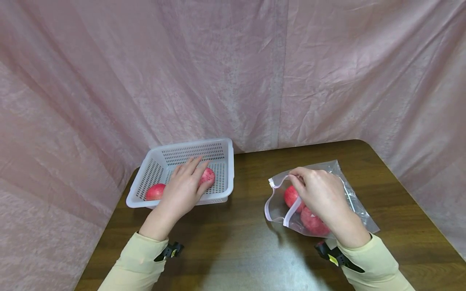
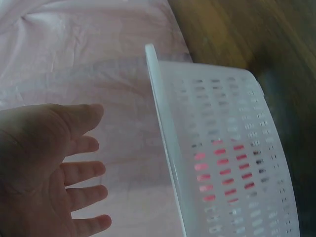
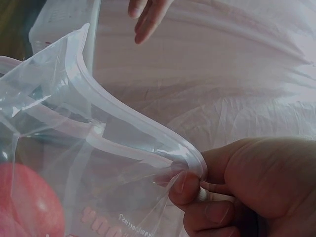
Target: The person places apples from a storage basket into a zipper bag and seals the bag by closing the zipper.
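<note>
A white slotted basket (image 1: pixel 191 144) stands at the table's left with two red apples in it, one at its near left corner (image 1: pixel 154 192) and one (image 1: pixel 209 175) partly under my left hand (image 1: pixel 189 178). That hand hovers over the basket with straight fingers and holds nothing; in the left wrist view my left hand (image 2: pixel 74 168) is spread beside the basket (image 2: pixel 222 123). My right hand (image 1: pixel 295 178) pinches the upper rim of a clear zip bag (image 1: pixel 351 194), holding its mouth wide. Two red apples (image 1: pixel 290 195) (image 1: pixel 314 223) lie inside. The right wrist view shows fingertips (image 3: pixel 185 185) on the bag's rim (image 3: pixel 123 123).
The dark wooden table (image 1: pixel 247 246) is backed and flanked by a pink cloth curtain (image 1: pixel 233 72). The table's rounded far right corner (image 1: pixel 364 145) lies beyond the bag. Bare wood runs between the basket and the bag and along the near edge.
</note>
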`<state>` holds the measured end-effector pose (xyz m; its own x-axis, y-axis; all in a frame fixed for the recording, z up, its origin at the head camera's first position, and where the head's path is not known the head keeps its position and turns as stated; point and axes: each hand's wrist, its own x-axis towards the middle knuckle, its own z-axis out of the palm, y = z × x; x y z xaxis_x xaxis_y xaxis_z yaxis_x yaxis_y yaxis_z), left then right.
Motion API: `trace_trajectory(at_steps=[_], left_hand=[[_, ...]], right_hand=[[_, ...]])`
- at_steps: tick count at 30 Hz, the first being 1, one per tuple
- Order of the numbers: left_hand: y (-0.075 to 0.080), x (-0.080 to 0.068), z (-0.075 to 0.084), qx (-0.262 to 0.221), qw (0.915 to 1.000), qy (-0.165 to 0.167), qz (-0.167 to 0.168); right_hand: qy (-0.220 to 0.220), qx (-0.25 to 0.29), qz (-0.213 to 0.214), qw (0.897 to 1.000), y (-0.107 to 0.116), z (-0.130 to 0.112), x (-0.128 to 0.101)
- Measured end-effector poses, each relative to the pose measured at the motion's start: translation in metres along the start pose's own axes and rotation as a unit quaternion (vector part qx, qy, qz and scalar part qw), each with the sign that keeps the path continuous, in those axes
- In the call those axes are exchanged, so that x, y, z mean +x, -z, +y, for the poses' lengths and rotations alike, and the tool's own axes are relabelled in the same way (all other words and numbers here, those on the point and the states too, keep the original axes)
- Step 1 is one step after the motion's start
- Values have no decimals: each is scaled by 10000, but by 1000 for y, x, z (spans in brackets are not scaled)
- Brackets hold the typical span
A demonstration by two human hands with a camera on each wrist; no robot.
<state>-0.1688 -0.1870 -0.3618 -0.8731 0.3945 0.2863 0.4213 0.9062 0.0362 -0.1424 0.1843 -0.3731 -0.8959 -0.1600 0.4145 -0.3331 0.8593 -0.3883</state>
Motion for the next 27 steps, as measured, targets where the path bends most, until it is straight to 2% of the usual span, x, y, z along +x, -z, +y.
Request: trace_trajectory(at_steps=[20,27], left_hand=[[-1,-10,-40,324,9984,371,-273],[2,-14,-52,424,9970,532,-373]], right_hand=[[-59,10,-48,10000,1,-1,0],[-39,-15,62,10000,0,0,0]])
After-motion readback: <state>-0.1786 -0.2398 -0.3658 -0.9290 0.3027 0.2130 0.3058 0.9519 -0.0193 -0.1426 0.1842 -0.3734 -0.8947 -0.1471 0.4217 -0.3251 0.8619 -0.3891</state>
